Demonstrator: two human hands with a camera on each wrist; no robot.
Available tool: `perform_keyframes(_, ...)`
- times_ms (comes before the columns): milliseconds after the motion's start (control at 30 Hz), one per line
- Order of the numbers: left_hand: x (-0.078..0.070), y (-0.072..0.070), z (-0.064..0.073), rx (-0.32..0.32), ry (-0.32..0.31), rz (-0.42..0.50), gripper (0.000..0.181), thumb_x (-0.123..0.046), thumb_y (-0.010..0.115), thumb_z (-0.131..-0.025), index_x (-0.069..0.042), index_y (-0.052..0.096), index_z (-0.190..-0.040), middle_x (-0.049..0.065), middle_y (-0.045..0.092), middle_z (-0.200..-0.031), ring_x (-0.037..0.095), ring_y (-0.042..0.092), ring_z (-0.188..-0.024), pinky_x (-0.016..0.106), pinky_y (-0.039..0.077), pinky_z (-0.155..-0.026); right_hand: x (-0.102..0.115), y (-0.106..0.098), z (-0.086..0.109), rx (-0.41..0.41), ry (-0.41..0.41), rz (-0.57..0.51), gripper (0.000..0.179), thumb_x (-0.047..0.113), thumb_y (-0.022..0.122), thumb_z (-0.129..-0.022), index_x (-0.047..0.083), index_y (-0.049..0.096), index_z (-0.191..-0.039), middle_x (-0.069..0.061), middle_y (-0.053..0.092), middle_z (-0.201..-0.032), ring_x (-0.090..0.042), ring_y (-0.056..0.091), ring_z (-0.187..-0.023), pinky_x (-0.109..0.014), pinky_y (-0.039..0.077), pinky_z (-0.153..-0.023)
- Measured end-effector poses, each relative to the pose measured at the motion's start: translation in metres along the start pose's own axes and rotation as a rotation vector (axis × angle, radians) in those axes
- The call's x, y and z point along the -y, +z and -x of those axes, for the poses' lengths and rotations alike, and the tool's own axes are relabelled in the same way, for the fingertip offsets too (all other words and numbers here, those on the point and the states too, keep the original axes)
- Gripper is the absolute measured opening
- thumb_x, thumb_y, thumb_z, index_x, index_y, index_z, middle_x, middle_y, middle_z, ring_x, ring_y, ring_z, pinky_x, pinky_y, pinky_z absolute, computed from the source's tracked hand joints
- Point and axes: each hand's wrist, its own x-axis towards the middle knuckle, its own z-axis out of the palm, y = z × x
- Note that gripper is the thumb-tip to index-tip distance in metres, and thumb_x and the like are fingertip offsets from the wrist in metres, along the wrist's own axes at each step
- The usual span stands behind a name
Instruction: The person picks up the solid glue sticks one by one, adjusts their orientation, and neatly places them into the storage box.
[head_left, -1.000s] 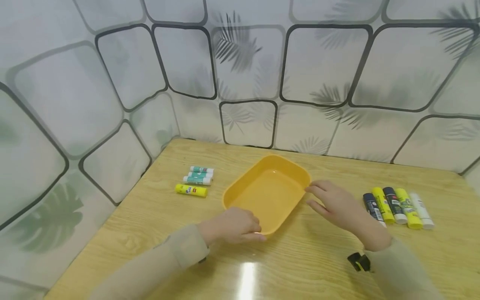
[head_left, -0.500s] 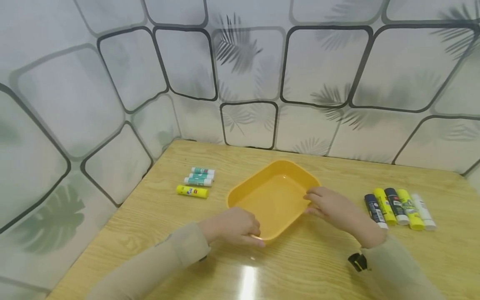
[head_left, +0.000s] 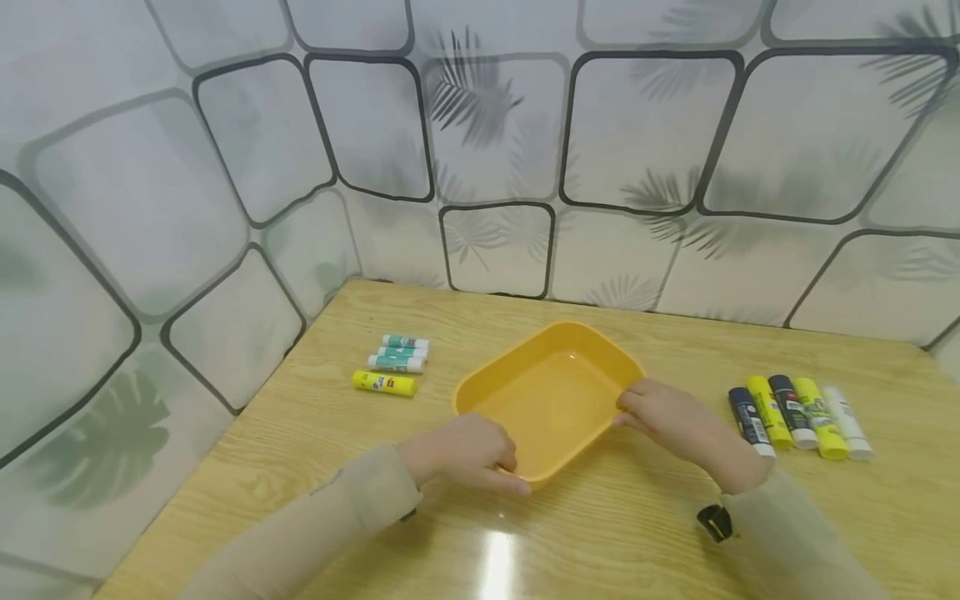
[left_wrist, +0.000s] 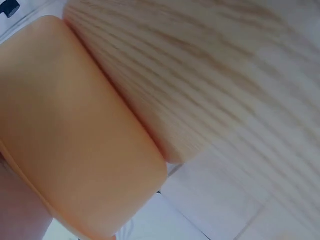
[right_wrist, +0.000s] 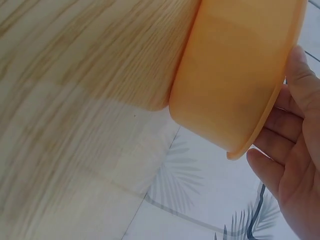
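An orange-yellow plastic tray (head_left: 551,400) with rounded corners and raised walls sits at a slant on the wooden table. My left hand (head_left: 467,454) grips its near left rim, fingers over the wall and thumb along the outside. On the right side, my right hand (head_left: 675,421) pinches the rim between thumb and fingers. The right wrist view shows the right hand (right_wrist: 295,135) at the rim, thumb on the outer wall and fingers behind it. In the left wrist view the outer wall of the tray (left_wrist: 80,125) fills the left side.
Left of the tray lie several small white-and-green glue sticks (head_left: 397,364) and a yellow glue stick (head_left: 384,383). A row of larger glue sticks, dark blue (head_left: 750,421), yellow (head_left: 770,412) and white (head_left: 846,423), lies at the right. A patterned wall covering (head_left: 495,150) rises behind the table (head_left: 300,467).
The right hand has come from beside the rim to pinching it. The tray has shifted a little right and toward me, while the left hand keeps its grip.
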Motion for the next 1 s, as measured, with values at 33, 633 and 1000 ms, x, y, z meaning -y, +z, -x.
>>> perform_keyframes(33,-0.001,-0.001,0.000,0.003,-0.009,0.013,0.040,-0.050,0.045,-0.087,-0.021,0.050,-0.061,-0.014,0.042,-0.059,0.001,0.035,-0.052,0.015,0.028,-0.049,0.000,0.000,0.000,0.001,0.001,-0.002,0.014,0.021,0.065,-0.077,0.010,0.057,-0.076,0.005,0.048,-0.071,-0.011,0.047,-0.064,-0.030,0.042,-0.058)
perform_keyframes(633,-0.002,-0.017,-0.009,-0.070,-0.164,0.144,0.010,-0.024,0.055,-0.087,-0.015,0.058,-0.083,-0.011,0.049,-0.073,0.005,0.043,-0.064,0.018,0.036,-0.062,0.009,0.001,-0.005,0.032,0.148,0.111,0.028,0.033,0.061,-0.080,0.017,0.045,-0.063,0.008,0.036,-0.055,-0.009,0.033,-0.049,-0.028,0.034,-0.048)
perform_keyframes(1000,-0.001,-0.020,-0.024,-0.131,-0.335,0.133,0.012,-0.021,0.051,-0.090,-0.012,0.059,-0.091,-0.007,0.055,-0.077,0.006,0.047,-0.065,0.020,0.040,-0.062,0.022,0.001,-0.012,0.051,0.252,0.156,0.036,0.040,0.060,-0.078,0.017,0.044,-0.056,0.006,0.034,-0.049,-0.011,0.031,-0.044,-0.029,0.032,-0.042)
